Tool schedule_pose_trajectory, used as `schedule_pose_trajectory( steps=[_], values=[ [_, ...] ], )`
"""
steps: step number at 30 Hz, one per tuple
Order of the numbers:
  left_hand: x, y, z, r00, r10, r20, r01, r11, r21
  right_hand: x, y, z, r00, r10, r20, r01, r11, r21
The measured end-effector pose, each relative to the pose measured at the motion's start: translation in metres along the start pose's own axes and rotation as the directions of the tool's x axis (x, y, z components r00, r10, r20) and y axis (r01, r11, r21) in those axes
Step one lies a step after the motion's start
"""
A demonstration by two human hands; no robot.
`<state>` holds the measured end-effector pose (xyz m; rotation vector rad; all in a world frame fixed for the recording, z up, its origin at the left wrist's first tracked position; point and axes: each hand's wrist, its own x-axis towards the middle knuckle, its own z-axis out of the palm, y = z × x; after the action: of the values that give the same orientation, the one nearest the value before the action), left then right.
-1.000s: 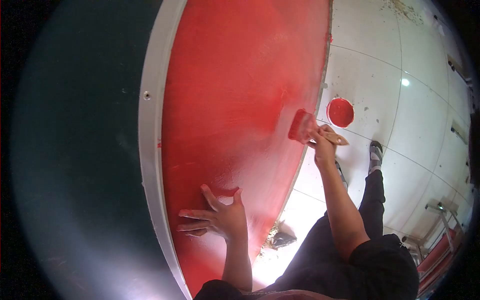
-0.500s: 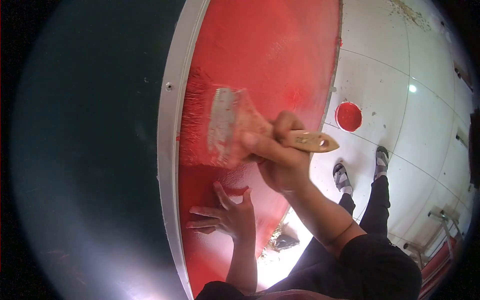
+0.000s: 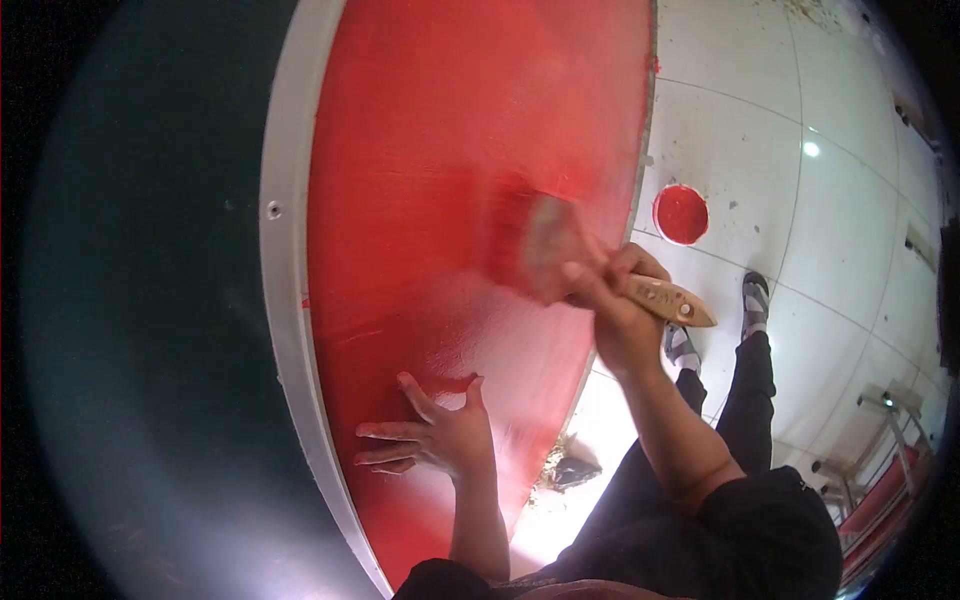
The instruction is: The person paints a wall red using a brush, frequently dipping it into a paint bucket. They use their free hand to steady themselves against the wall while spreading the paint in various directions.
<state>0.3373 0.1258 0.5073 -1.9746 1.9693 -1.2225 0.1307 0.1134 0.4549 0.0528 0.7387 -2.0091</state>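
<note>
My right hand grips a wide paintbrush by its wooden handle, whose holed end sticks out past the wrist side. Red-coated bristles, blurred by motion, meet the red painted panel near its middle. Below and to the left, my left hand has its fingers spread, with the fingertips at the panel's wet-looking, shiny surface. Paint marks show on the left fingers.
A pale metal strip with a screw borders the panel, and a dark green surface lies beyond it. On the tiled floor stands a bucket of red paint. A dark plastic bag and a metal-framed object are lower right.
The brush in my right hand has moved right across the panel, away from the metal strip. My left hand stays spread at the panel. The view has shifted slightly.
</note>
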Motion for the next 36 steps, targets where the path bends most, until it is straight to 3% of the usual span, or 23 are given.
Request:
schedule_pose_trajectory(
  steps=[3,4,6,7,9,11,15,18,20,21,22,23,24,25,26,27,29,31,32,33,34,35,36],
  values=[
    [0.002,0.004,-0.004,0.998,0.012,-0.058,-0.012,1.0,-0.009,-0.004,-0.024,0.053,0.947,-0.152,0.282,0.088,0.97,0.227],
    [0.004,0.008,-0.003,0.998,0.021,-0.055,-0.022,1.0,-0.021,0.001,-0.02,0.053,0.949,-0.159,0.272,0.1,0.971,0.218],
    [0.003,0.009,-0.004,0.994,0.004,-0.106,-0.001,1.0,0.024,0.013,-0.01,0.04,0.864,-0.203,0.461,0.267,0.961,-0.076],
    [0.004,0.01,-0.004,0.996,0.022,-0.09,-0.02,1.0,0.024,0.02,0.006,0.022,0.875,-0.194,0.443,0.258,0.962,-0.09],
    [0.008,0.013,-0.004,0.979,0.098,-0.181,-0.081,0.992,0.098,0.037,0.067,-0.031,0.975,-0.011,0.223,-0.019,0.991,0.132],
    [0.01,0.015,-0.006,0.97,0.147,-0.195,-0.123,0.984,0.128,0.061,0.114,-0.115,0.985,0.114,0.129,-0.15,0.935,0.321],
    [0.011,0.016,-0.007,0.959,0.184,-0.216,-0.146,0.972,0.182,0.121,0.171,-0.266,0.952,0.149,-0.269,-0.192,0.971,-0.142],
    [0.011,0.015,-0.007,0.962,0.181,-0.205,-0.148,0.974,0.17,0.126,0.162,-0.252,0.937,0.034,-0.347,-0.103,0.978,-0.183],
    [0.009,0.014,-0.008,0.97,0.157,-0.185,-0.128,0.978,0.164,0.111,0.164,-0.208,0.981,-0.131,-0.141,0.023,0.807,-0.59],
    [0.008,0.014,-0.007,0.976,0.136,-0.172,-0.108,0.981,0.163,0.091,0.13,-0.153,0.996,-0.047,-0.072,0.033,0.982,-0.188],
    [0.009,0.012,-0.007,0.976,0.136,-0.17,-0.11,0.982,0.154,0.073,0.086,-0.1,1.0,0.004,0.011,-0.005,0.988,0.157],
    [0.009,0.011,-0.006,0.974,0.142,-0.175,-0.113,0.98,0.164,0.055,0.053,-0.059,1.0,0.022,0.015,-0.025,0.976,0.216],
    [0.008,0.012,-0.006,0.973,0.15,-0.178,-0.119,0.978,0.173,0.037,0.049,-0.049,0.996,-0.025,0.08,0.033,0.994,-0.107],
    [0.008,0.013,-0.006,0.972,0.155,-0.175,-0.126,0.978,0.164,0.024,0.03,-0.042,0.957,0.024,0.288,0.014,0.991,-0.13],
    [0.008,0.013,-0.006,0.972,0.158,-0.177,-0.127,0.977,0.171,0.027,0.008,-0.03,0.857,-0.104,0.505,-0.007,0.977,0.213],
    [0.008,0.014,-0.007,0.971,0.159,-0.179,-0.126,0.975,0.183,0.03,-0.014,-0.014,0.831,-0.179,0.527,0.129,0.983,0.131],
    [0.008,0.014,-0.007,0.97,0.167,-0.176,-0.134,0.974,0.183,0.035,0.007,-0.006,0.851,-0.279,0.444,0.149,0.941,0.305],
    [0.008,0.014,-0.006,0.97,0.172,-0.174,-0.139,0.972,0.19,0.058,0.021,-0.032,0.899,0.185,0.398,-0.055,0.947,-0.315],
    [0.008,0.013,-0.006,0.966,0.186,-0.18,-0.15,0.97,0.193,0.064,0.09,-0.059,0.972,-0.026,0.235,-0.095,0.867,0.49],
    [0.009,0.014,-0.007,0.963,0.195,-0.188,-0.157,0.967,0.199,0.072,0.105,-0.098,0.974,0.18,0.136,-0.224,0.852,0.474],
    [0.01,0.015,-0.007,0.962,0.19,-0.196,-0.148,0.966,0.211,0.081,0.123,-0.135,0.983,0.182,0.02,-0.175,0.897,0.407],
    [0.01,0.017,-0.006,0.965,0.19,-0.179,-0.153,0.967,0.204,0.088,0.144,-0.182,0.968,0.211,-0.138,-0.192,0.972,0.135],
    [0.01,0.016,-0.007,0.969,0.185,-0.163,-0.15,0.967,0.205,0.095,0.166,-0.234,0.978,0.096,-0.184,-0.129,0.976,-0.177]
  ],
)
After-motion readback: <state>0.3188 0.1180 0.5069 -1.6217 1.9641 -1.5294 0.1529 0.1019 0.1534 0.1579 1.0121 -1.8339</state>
